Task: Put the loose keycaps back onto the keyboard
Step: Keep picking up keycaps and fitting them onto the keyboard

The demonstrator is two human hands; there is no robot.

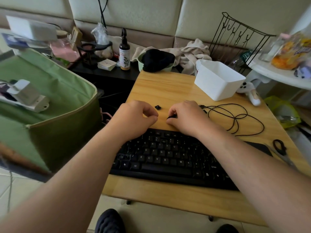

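Note:
A black keyboard (168, 158) lies on the wooden table (168, 88), with a few empty key sockets, one at the left near Z and one in the number row. One loose black keycap (157, 107) sits on the table beyond the keyboard, between my hands. My left hand (134, 118) rests just behind the keyboard's top edge with fingers curled; nothing shows in it. My right hand (185, 116) rests beside it and pinches a small black keycap (172, 116) between thumb and fingers.
A white plastic bin (218, 79) stands at the table's far right. A black cable (235, 118) loops right of my right hand. Scissors (281, 148) lie at the right edge. A green fabric box (42, 106) sits to the left. Clutter fills the back.

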